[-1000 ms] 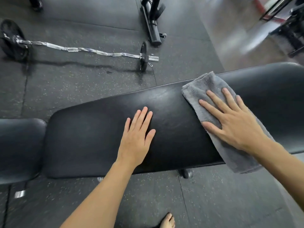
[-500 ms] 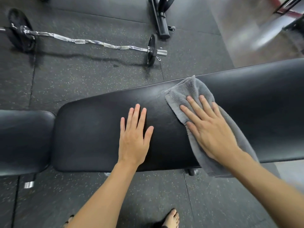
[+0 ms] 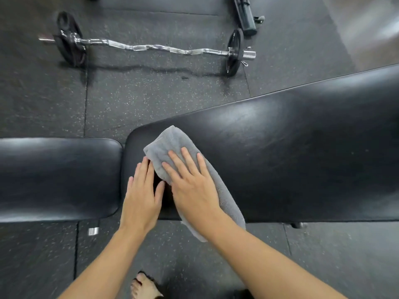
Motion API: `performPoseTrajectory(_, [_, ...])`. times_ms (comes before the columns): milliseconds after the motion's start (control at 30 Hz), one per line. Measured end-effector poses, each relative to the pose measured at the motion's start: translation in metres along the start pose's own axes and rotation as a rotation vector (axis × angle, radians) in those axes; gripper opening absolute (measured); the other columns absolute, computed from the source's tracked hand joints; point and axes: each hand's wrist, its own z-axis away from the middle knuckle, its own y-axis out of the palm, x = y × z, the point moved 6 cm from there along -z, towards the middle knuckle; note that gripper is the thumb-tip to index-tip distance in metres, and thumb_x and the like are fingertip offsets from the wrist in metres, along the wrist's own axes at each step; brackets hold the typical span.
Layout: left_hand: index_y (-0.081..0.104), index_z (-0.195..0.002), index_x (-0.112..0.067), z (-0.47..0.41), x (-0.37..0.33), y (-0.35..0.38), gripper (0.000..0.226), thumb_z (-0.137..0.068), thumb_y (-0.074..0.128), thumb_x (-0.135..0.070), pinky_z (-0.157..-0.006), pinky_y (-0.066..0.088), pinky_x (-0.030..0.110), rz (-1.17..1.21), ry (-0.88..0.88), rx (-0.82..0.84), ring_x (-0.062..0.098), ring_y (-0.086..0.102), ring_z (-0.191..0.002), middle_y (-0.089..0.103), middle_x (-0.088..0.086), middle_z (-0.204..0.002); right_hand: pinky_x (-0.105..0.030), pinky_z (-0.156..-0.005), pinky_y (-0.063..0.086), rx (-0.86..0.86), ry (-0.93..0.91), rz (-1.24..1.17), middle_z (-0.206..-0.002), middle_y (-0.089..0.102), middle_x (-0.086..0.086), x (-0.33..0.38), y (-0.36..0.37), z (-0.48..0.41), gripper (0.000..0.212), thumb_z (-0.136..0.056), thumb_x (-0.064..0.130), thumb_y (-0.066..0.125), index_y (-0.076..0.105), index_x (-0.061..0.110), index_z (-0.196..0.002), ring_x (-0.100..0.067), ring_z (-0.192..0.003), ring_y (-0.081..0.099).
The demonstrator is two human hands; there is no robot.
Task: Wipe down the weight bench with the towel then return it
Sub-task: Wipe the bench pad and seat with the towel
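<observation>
The black padded weight bench runs across the view: a long back pad [image 3: 291, 152] on the right and a separate seat pad [image 3: 56, 178] on the left, with a narrow gap between them. A grey towel [image 3: 170, 143] lies folded across the left end of the back pad, its lower end hanging over the near edge. My right hand [image 3: 192, 186] presses flat on the towel, fingers spread. My left hand [image 3: 141, 197] rests flat on the pad just left of the towel, by the gap, fingertips touching the towel's edge.
A chrome curl bar [image 3: 155, 48] with black plates lies on the rubber floor beyond the bench. A black machine foot [image 3: 246, 16] stands at the top. A bare foot in a sandal [image 3: 144, 285] stands below the bench's near edge.
My right hand has slid the towel leftward along the back pad to its left end, beside my left hand. The view has shifted left, showing more of the seat pad.
</observation>
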Motion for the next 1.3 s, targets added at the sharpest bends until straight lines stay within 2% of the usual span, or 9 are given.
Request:
performPoseTrajectory(133, [0.02,-0.163,-0.015,-0.013,0.011,-0.009,0.066,-0.106,0.044,-0.04,-0.127,0.016,0.048,0.003,-0.024,0.027,0.018,0.003,-0.16,0.004,-0.003,-0.173,-0.055,-0.126,0.008,-0.19,0.244,0.072,-0.168,0.03,-0.004,-0.061,-0.029,-0.002,0.055,-0.103,0.027,0.045,0.04,0.023,-0.157,-0.035,-0.157,0.021])
performPoseTrajectory(267, [0.022,-0.163,-0.019,-0.018,0.019,-0.02,0.062,-0.107,0.044,-0.037,-0.126,0.023,0.044,0.071,-0.029,0.102,0.014,0.006,-0.159,0.006,-0.007,-0.173,-0.06,-0.125,0.011,-0.231,0.458,0.091,-0.169,0.03,-0.008,-0.134,-0.061,-0.014,0.052,-0.107,0.031,0.038,0.039,0.022,-0.158,-0.038,-0.157,0.019])
performPoseTrajectory(367, [0.033,-0.159,-0.016,-0.024,0.026,-0.036,0.053,-0.108,0.042,-0.03,-0.124,0.026,0.034,0.107,-0.033,0.093,0.011,0.017,-0.157,0.016,-0.007,-0.172,-0.061,-0.125,0.01,-0.23,0.488,0.085,-0.17,0.026,-0.011,-0.134,-0.063,-0.023,0.056,-0.107,0.034,0.026,0.034,0.02,-0.16,-0.041,-0.157,0.016])
performPoseTrajectory(600, [0.049,-0.151,-0.015,-0.039,0.054,-0.063,0.044,-0.108,0.038,-0.018,-0.115,0.033,0.031,0.119,-0.143,-0.053,0.013,0.033,-0.151,0.036,-0.003,-0.165,-0.059,-0.126,0.014,-0.186,0.26,0.051,-0.17,0.024,-0.01,-0.031,-0.021,-0.085,0.053,-0.108,0.03,0.036,0.032,0.019,-0.161,-0.039,-0.157,0.016])
performPoseTrajectory(833, [0.047,-0.151,-0.011,-0.053,0.08,-0.077,0.046,-0.106,0.043,-0.016,-0.117,0.022,0.02,0.017,-0.072,-0.018,0.014,0.03,-0.152,0.035,0.003,-0.165,-0.057,-0.126,-0.008,0.049,-0.092,-0.028,-0.174,0.005,-0.009,0.127,0.049,-0.103,0.065,-0.105,0.031,0.03,0.008,0.015,-0.164,-0.034,-0.16,-0.006])
performPoseTrajectory(900, [0.049,-0.149,-0.007,-0.056,0.087,-0.079,0.045,-0.105,0.047,-0.014,-0.124,0.025,0.032,-0.032,-0.036,-0.011,0.02,0.033,-0.152,0.037,0.008,-0.164,-0.056,-0.123,-0.015,0.098,-0.156,0.047,-0.174,0.001,-0.007,0.133,0.06,-0.091,0.069,-0.104,0.03,0.033,0.002,0.014,-0.164,-0.032,-0.159,-0.01])
performPoseTrajectory(1000, [0.051,-0.147,-0.001,-0.059,0.095,-0.081,0.045,-0.103,0.053,-0.012,-0.119,0.033,0.053,-0.121,0.001,0.008,0.032,0.038,-0.149,0.04,0.016,-0.161,-0.055,-0.122,-0.018,0.115,-0.198,0.08,-0.174,-0.002,-0.004,0.114,0.055,-0.069,0.068,-0.105,0.031,0.036,0.007,0.019,-0.165,-0.03,-0.159,-0.01])
performPoseTrajectory(1133, [0.056,-0.141,0.004,-0.068,0.11,-0.09,0.044,-0.1,0.059,-0.009,-0.114,0.037,0.06,-0.202,0.076,-0.027,0.042,0.045,-0.142,0.046,0.023,-0.155,-0.056,-0.127,0.009,-0.028,0.05,0.098,-0.171,0.024,-0.002,0.052,0.025,-0.043,0.06,-0.102,0.024,0.048,0.035,0.023,-0.16,-0.032,-0.158,0.018])
performPoseTrajectory(1300, [0.052,-0.145,0.001,-0.073,0.146,-0.111,0.046,-0.103,0.053,-0.016,-0.12,0.029,0.057,-0.279,0.127,-0.02,0.038,0.038,-0.149,0.042,0.02,-0.159,-0.056,-0.125,0.009,-0.139,0.397,0.121,-0.171,0.025,-0.005,-0.011,0.001,-0.023,0.054,-0.108,0.032,0.034,0.032,0.023,-0.161,-0.036,-0.158,0.018])
